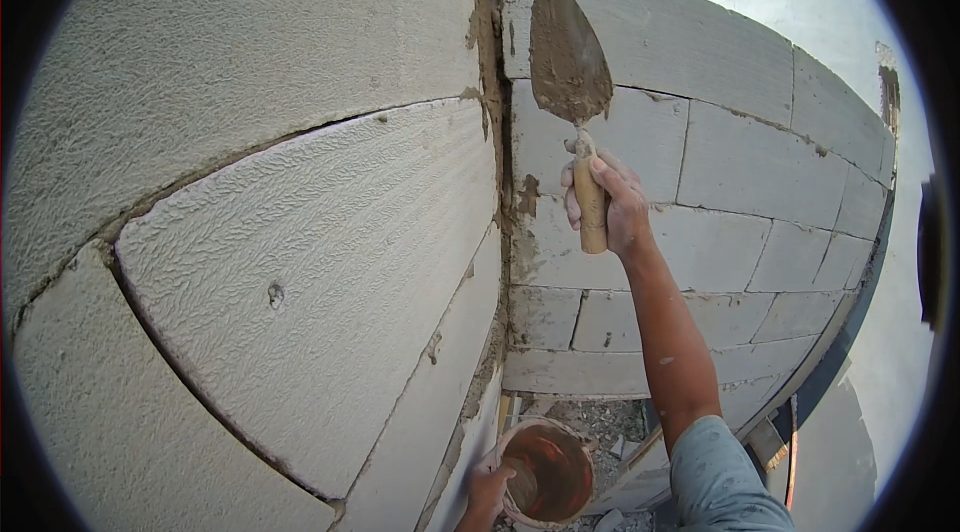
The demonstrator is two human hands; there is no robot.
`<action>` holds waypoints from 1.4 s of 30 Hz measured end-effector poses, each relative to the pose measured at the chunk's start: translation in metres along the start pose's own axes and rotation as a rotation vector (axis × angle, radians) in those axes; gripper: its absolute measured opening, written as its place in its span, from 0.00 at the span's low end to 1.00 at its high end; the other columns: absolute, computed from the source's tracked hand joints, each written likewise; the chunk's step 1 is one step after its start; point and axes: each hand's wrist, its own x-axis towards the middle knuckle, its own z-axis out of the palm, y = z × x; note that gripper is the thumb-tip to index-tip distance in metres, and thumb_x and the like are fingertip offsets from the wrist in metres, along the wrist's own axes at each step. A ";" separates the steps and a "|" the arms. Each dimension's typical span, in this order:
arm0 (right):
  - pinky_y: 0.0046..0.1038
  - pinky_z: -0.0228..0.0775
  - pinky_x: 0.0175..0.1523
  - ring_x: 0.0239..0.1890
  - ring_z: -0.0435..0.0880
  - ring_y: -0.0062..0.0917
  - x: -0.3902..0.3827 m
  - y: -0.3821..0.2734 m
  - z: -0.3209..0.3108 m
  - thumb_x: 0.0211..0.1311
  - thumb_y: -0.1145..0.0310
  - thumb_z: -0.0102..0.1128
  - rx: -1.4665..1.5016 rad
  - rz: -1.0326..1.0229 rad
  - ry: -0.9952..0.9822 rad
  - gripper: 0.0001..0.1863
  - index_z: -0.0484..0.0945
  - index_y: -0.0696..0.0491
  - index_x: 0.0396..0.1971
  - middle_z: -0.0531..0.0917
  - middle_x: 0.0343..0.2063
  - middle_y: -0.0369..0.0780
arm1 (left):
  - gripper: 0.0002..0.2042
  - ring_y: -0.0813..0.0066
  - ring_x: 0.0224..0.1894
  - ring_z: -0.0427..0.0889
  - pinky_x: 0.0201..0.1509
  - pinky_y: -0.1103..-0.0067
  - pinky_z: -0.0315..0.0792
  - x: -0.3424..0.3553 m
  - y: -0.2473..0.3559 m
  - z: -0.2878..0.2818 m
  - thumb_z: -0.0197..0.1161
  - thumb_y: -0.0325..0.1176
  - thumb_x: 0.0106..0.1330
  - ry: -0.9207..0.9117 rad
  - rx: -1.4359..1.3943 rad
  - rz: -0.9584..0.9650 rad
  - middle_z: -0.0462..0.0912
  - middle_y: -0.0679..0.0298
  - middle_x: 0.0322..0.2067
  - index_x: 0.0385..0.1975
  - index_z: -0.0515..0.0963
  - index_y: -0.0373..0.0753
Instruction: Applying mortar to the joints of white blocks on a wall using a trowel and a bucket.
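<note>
My right hand point(612, 197) is closed round the wooden handle of a trowel point(568, 57), raised in front of the block wall with its blade pointing up. Grey-brown mortar coats the blade. Low down, my left hand point(488, 492) grips the rim of a bucket point(580, 447), whose inside is smeared reddish brown. Just left of the trowel blade runs the vertical corner joint point(490, 62) between two walls, with mortar smeared along its upper part and a dark gap beside it.
A wall of large pale blocks point(270, 232) stands close on my left. The other block wall point(720, 162) extends to the right. Rubble point(615, 422) lies on the ground behind the bucket. A pale plastered wall point(910, 332) rises at the far right.
</note>
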 end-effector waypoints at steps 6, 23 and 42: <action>0.26 0.71 0.20 0.19 0.77 0.22 0.072 0.067 -0.032 0.72 0.58 0.50 -0.085 0.312 0.101 0.20 0.73 0.60 0.50 0.78 0.29 0.40 | 0.26 0.65 0.42 0.83 0.49 0.74 0.77 -0.004 0.002 0.000 0.57 0.16 0.48 0.049 0.042 -0.026 0.83 0.56 0.42 0.53 0.75 0.27; 0.32 0.77 0.33 0.28 0.86 0.32 0.043 0.082 0.024 0.70 0.58 0.55 -0.544 0.197 0.427 0.22 0.79 0.63 0.51 0.85 0.33 0.47 | 0.27 0.66 0.42 0.83 0.51 0.77 0.76 -0.004 0.002 -0.008 0.57 0.18 0.47 0.052 -0.027 0.036 0.83 0.57 0.43 0.54 0.75 0.27; 0.45 0.72 0.49 0.43 0.80 0.58 0.048 0.116 0.085 0.65 0.63 0.56 -0.825 -0.193 0.650 0.22 0.76 0.65 0.51 0.83 0.36 0.60 | 0.27 0.76 0.36 0.80 0.43 0.82 0.73 0.007 -0.029 -0.007 0.57 0.18 0.48 0.082 0.047 -0.030 0.82 0.62 0.39 0.54 0.76 0.25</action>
